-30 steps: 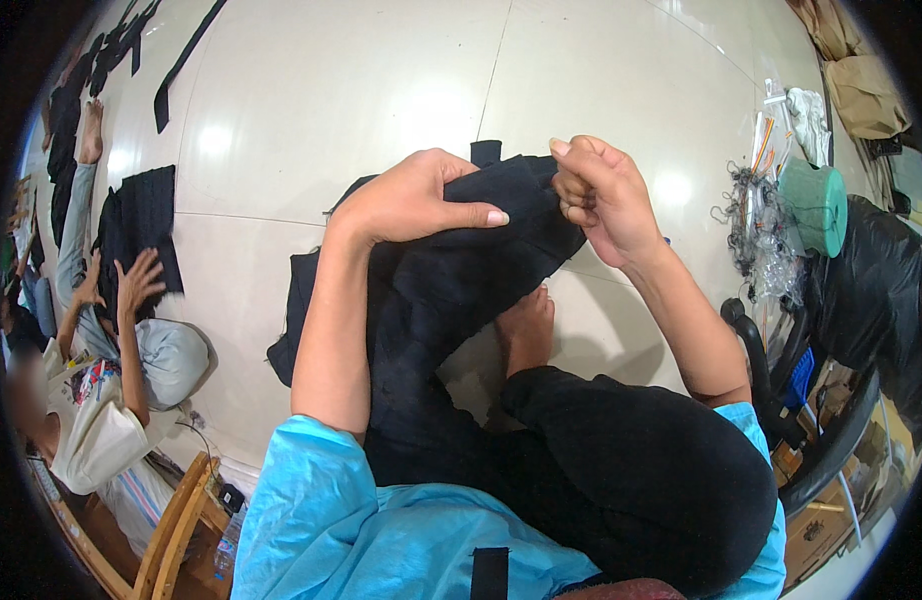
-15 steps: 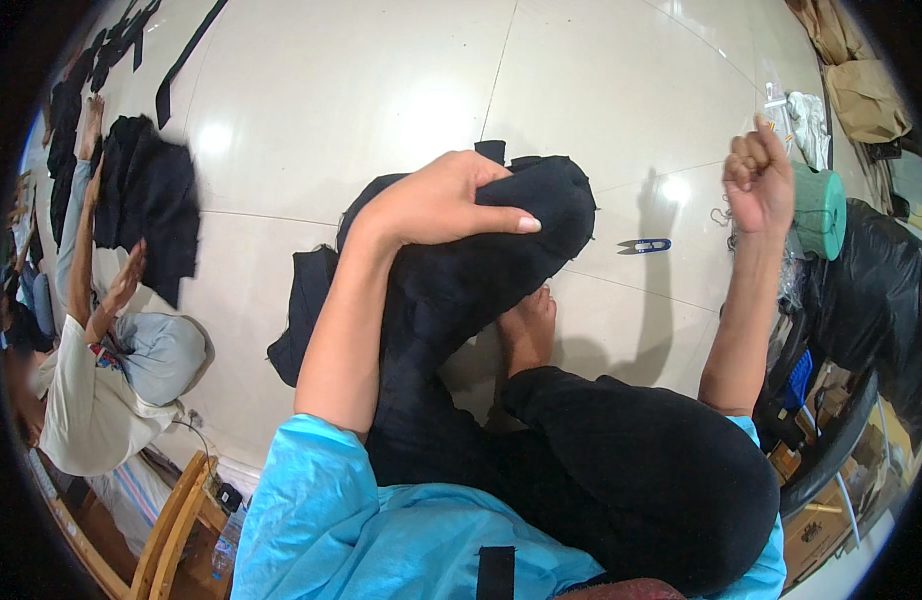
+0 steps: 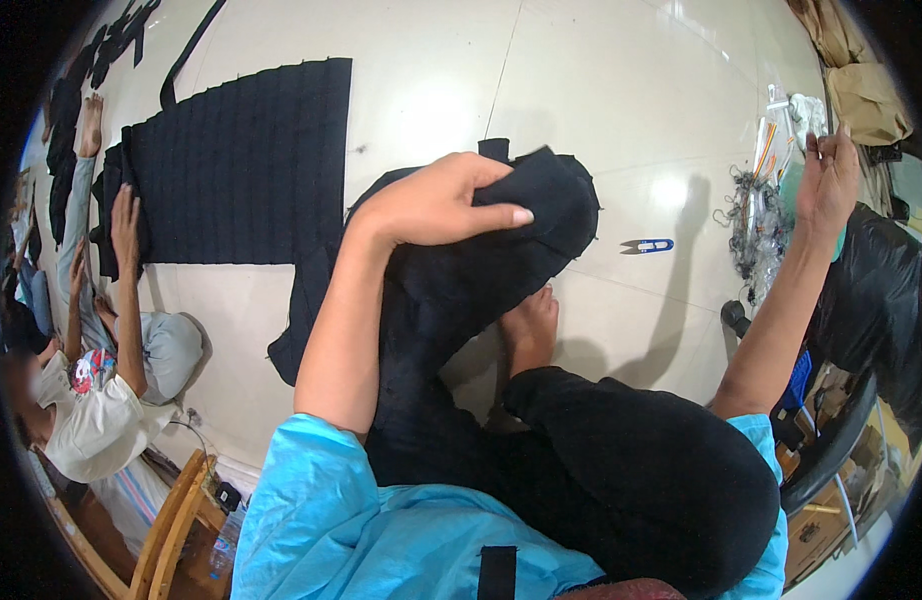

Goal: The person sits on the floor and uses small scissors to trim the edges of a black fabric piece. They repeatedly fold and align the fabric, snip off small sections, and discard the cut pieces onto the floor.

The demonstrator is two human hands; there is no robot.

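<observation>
My left hand (image 3: 444, 200) is closed on a piece of black cloth (image 3: 551, 200), thumb on top, bunched over my raised knee. A corner of the cloth stands up beyond the fingers. Out at the far right, my right hand (image 3: 829, 188) is raised with its fingers drawn together. Anything it pinches is too fine to see. Blue-handled thread snips (image 3: 647, 245) lie on the floor to the right of the cloth, touched by neither hand.
At left a seated person spreads a black panel with lined rows (image 3: 251, 160) on the tiles. Tangled thread scraps (image 3: 759, 225), a black plastic bag (image 3: 871, 300) and brown paper (image 3: 868, 103) lie at right. A wooden frame (image 3: 176, 520) stands lower left.
My right hand has swung outward to the right, away from the cloth. My left hand keeps its hold. The other person's dark panel now lies spread out flat.
</observation>
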